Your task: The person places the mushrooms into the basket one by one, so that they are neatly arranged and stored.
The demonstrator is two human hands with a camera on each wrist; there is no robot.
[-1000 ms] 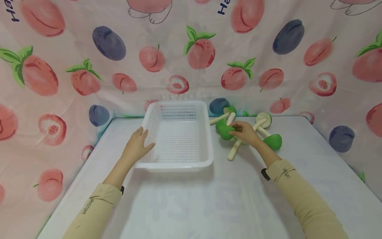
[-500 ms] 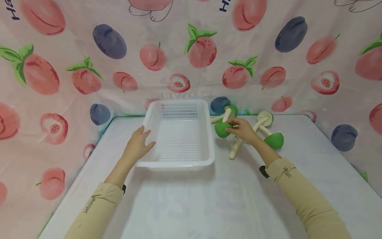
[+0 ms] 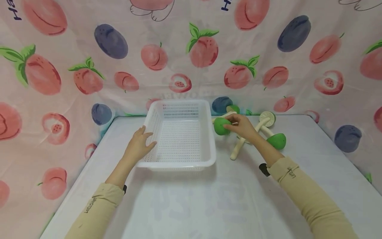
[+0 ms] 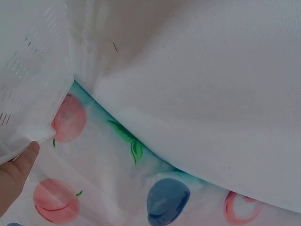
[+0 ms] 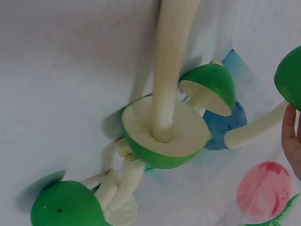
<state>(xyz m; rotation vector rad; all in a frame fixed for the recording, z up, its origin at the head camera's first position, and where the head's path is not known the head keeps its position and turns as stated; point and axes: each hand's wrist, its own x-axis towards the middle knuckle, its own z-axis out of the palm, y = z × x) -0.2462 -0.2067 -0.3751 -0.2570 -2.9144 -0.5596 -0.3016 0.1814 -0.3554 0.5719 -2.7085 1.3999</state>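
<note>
My right hand pinches the green cap of a toy mushroom, held close to the basket's right side. The same green cap shows at the right edge of the right wrist view, with fingertips against it. Several more green-capped toy mushrooms with cream stems lie under and behind this hand, one with its cap turned stem-up. My left hand rests on the left rim of a white plastic basket, fingers spread and fairly straight. A fingertip touches that rim in the left wrist view.
Two crossed mushrooms lie right of the right forearm. Another mushroom sits at the back by the fruit-print cloth, which rises behind the table. A white cloth covers the tabletop. No mushroom shows inside the basket.
My right hand has drawn the pinched mushroom slightly left and turned it, so its rounded cap now faces the basket. My left hand and the basket keep their places.
</note>
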